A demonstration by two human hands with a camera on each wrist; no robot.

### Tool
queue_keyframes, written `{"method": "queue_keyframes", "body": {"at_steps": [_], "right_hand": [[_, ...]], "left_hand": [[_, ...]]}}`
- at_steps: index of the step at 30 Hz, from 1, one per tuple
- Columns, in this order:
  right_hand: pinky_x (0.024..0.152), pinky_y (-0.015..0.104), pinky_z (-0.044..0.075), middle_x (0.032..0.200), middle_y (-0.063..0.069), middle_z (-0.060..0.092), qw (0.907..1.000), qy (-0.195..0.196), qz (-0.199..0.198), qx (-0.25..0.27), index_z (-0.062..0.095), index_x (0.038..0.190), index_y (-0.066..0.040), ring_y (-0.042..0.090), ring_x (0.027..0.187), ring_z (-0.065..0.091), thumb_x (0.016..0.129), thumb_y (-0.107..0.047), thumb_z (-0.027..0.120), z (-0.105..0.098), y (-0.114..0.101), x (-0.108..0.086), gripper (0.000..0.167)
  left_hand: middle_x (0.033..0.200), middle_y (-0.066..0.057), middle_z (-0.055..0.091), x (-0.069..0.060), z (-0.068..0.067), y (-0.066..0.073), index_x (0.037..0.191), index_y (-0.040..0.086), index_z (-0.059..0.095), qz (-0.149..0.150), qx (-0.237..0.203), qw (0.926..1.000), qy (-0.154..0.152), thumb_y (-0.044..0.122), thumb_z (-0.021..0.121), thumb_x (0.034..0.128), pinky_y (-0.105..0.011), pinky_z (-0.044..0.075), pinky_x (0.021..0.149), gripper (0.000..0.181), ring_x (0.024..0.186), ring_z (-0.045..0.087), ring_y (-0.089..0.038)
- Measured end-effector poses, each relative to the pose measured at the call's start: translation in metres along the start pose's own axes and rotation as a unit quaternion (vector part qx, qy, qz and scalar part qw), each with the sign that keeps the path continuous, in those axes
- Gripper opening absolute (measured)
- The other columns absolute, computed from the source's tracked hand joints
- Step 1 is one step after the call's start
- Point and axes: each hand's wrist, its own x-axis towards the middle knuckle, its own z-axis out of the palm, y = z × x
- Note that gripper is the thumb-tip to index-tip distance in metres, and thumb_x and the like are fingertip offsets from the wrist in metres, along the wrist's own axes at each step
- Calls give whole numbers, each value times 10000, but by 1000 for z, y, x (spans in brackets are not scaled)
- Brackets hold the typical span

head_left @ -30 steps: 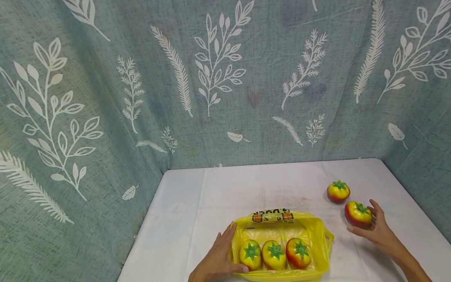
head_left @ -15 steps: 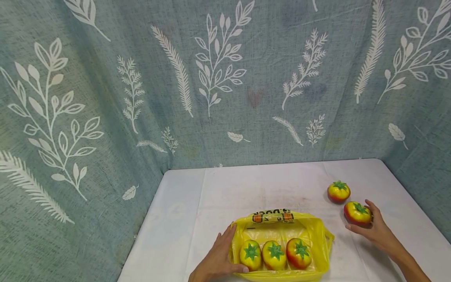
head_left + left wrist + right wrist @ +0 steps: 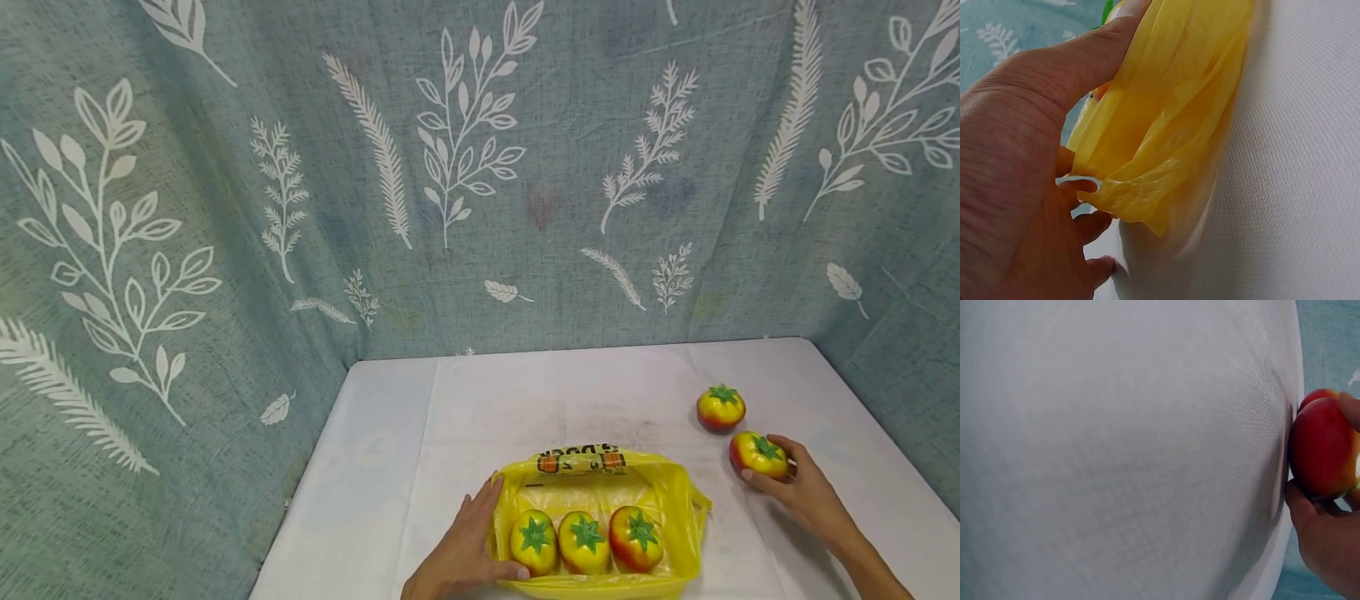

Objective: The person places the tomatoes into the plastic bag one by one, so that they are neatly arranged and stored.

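Observation:
A yellow plastic bag [image 3: 678, 517] lies open-mouthed on the table with three toy tomatoes in a row inside: a left one [image 3: 534, 542], a middle one [image 3: 583, 542] and a redder one [image 3: 635, 539]. My left hand [image 3: 465, 546] holds the bag's left side, thumb over the near rim; in the left wrist view the yellow plastic [image 3: 1154, 119] hangs beside the thumb. My right hand [image 3: 806, 492] grips another yellow-red toy tomato [image 3: 756, 454] at the right, fingers behind it and thumb in front. The right wrist view shows this tomato's red underside [image 3: 1322, 447] between thumb and fingers.
One more toy tomato [image 3: 721, 408] sits on the table just behind the gripped one. The white-covered table [image 3: 375, 467] ends at a blue-green leaf-patterned curtain [image 3: 525, 208] at the back and both sides.
My right hand's fingers and thumb have closed in around the tomato, which has shifted slightly to the left. The left hand and the bag have stayed put.

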Motion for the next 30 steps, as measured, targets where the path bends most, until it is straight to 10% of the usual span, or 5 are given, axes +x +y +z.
{"method": "queue_keyframes", "body": {"at_steps": [30], "right_hand": [[1018, 675, 386, 1491, 425, 204, 9965, -41, -815, -155, 180, 1523, 122, 573, 1255, 340, 929, -434, 732, -2, -41, -21, 983]], "left_hand": [[1656, -178, 214, -1, 0, 0, 1615, 32, 163, 3, -11, 10000, 23, 622, 825, 706, -664, 98, 1184, 1269, 1515, 197, -377]]}}
